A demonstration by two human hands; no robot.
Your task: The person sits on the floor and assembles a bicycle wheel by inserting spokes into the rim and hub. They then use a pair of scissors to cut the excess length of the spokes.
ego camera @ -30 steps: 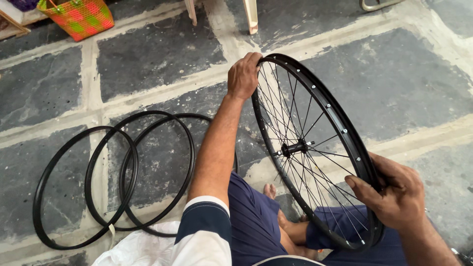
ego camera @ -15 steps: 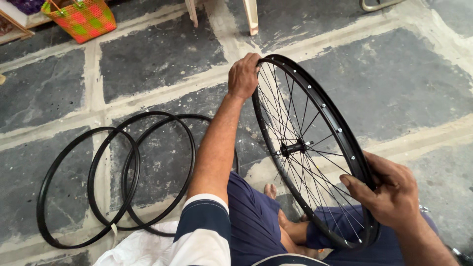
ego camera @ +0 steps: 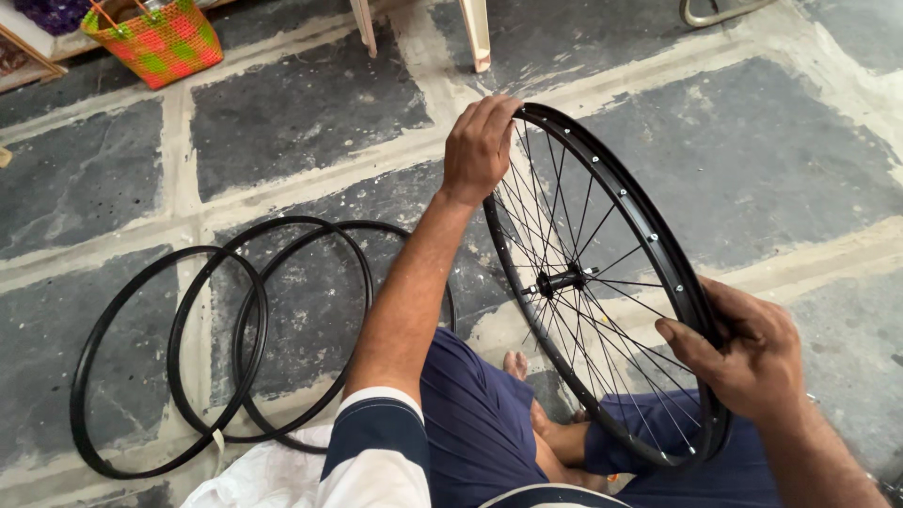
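Observation:
I hold a black spoked bicycle wheel (ego camera: 658,245) upright over my lap, its hub (ego camera: 557,280) near the middle. My left hand (ego camera: 480,146) grips the far top of the rim, fingers curled over it. My right hand (ego camera: 743,353) grips the near right side of the rim, thumb laid across it. Thin silver spokes run from hub to rim. My legs in dark blue shorts (ego camera: 480,414) are folded beneath the wheel.
Three bare black rims (ego camera: 221,339) lie overlapping on the stone floor at my left. A colourful woven basket (ego camera: 155,39) stands at the top left. Two pale chair legs (ego camera: 475,33) rise at the top centre. A white cloth (ego camera: 254,475) lies by my left hip.
The wheel and both hands keep almost the same hold; my right hand has shifted slightly along the near rim. The view has drifted a little.

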